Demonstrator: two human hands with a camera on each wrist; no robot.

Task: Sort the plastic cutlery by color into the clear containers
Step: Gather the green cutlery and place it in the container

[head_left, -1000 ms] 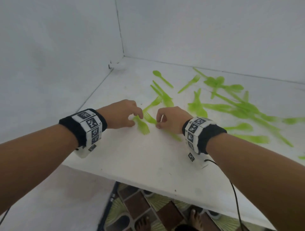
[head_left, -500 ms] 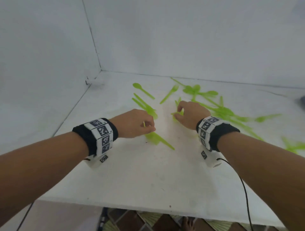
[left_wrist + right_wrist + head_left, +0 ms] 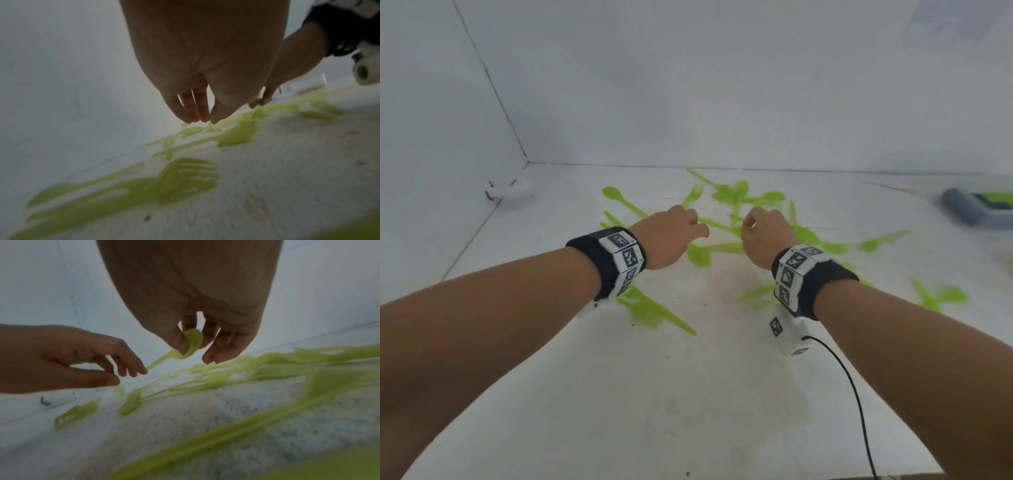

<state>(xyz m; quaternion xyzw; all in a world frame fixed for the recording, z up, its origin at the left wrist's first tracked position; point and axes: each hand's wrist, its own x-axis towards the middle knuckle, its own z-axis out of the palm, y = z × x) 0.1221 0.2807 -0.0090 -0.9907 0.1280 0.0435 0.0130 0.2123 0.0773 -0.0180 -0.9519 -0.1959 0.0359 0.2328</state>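
Observation:
Several green plastic spoons, forks and knives lie scattered on the white table. My right hand hovers over the pile and pinches a green spoon by its bowl between thumb and forefinger. The spoon's handle points left toward my left hand. That left hand hangs just above the table with fingers relaxed and nothing in it. A green fork lies below my left wrist.
A clear container holding green pieces sits blurred at the far right of the table. White walls close off the left and back. More green cutlery lies to the right. A black cable trails from my right wrist.
Both hands have moved away from me, off the near forks and over the pile further back. The right hand now holds a spoon lifted off the table; the left hand holds nothing.

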